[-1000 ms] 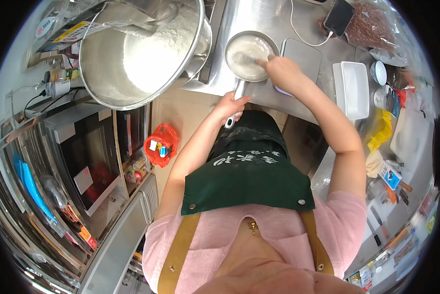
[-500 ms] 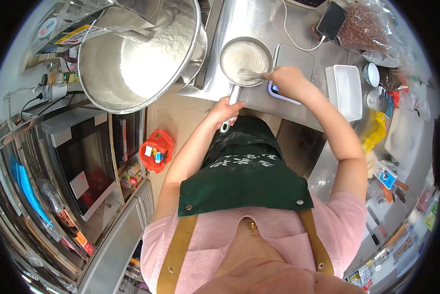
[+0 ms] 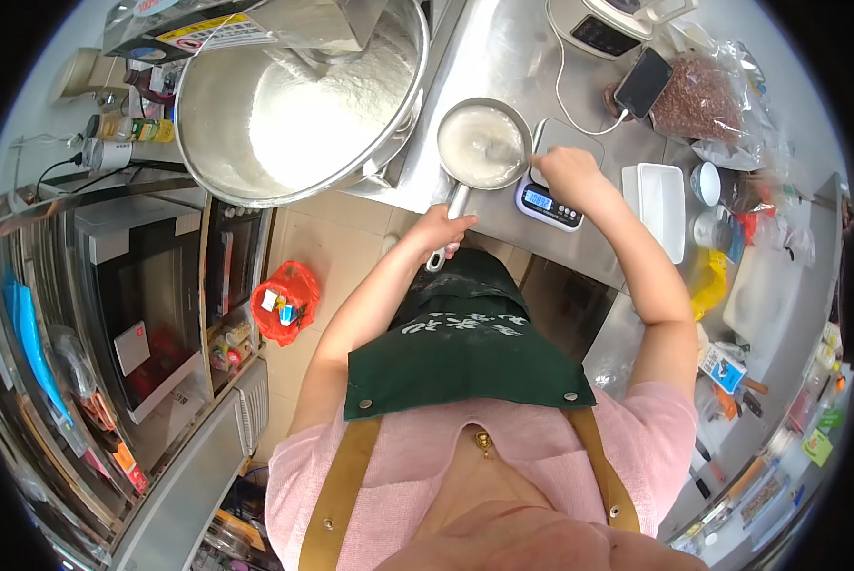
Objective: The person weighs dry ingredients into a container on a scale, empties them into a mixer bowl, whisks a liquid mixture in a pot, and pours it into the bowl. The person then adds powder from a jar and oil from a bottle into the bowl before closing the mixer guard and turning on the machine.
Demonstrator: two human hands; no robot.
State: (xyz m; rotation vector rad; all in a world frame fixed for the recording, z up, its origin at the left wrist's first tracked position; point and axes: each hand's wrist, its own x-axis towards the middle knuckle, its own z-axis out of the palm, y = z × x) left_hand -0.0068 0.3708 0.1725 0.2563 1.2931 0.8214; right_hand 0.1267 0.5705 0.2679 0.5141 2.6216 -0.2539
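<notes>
Smooth, shiny metal pan (image 3: 458,201); polished metal bowl (image 3: 208,124), far left; glossy metal counter (image 3: 503,57); matt cloth apron (image 3: 465,371); smooth plastic tub (image 3: 661,211), right; crinkled plastic bag (image 3: 302,286), left.

round metal saucepan (image 3: 482,101), open side up, by the near edge of the tabletop (image 3: 485,57), its handle projecting beyond that edge; inside, a milky liquid (image 3: 470,141); a whisk (image 3: 500,152), blurred, dips into the liquid's right side.

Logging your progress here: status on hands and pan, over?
Left hand gripping pan handle. Right hand holding whisk, blurred, in pale liquid. Scale close beside pan.
</notes>
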